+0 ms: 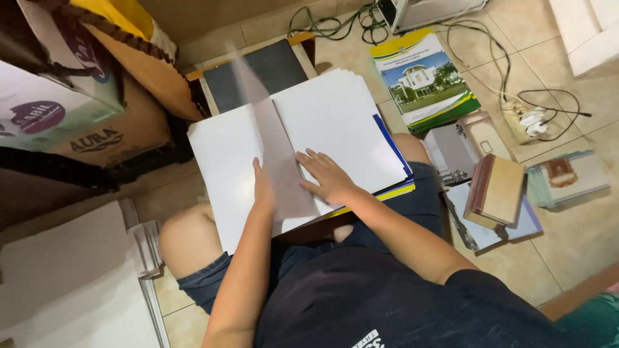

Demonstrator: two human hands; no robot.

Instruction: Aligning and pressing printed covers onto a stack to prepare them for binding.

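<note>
A thick open stack of blank white pages (pixel 348 122) rests across my lap as I sit on the floor. One page (pixel 274 145) stands up, blurred, mid-turn at the spine. My left hand (pixel 263 187) is at the foot of that page, with fingers against it. My right hand (pixel 327 175) lies flat, fingers spread, on the right-hand pile near the spine. Blue and yellow cover edges (pixel 394 187) stick out under the right pile.
A dark board (pixel 271 71) lies beyond the pages. Cardboard boxes (pixel 77 96) stand at left. White sheets (pixel 71 283) lie at lower left. Booklets (pixel 422 80), a brown book (pixel 496 190) and picture cards (pixel 567 177) lie right. Cables and a power strip (pixel 525 119) lie far right.
</note>
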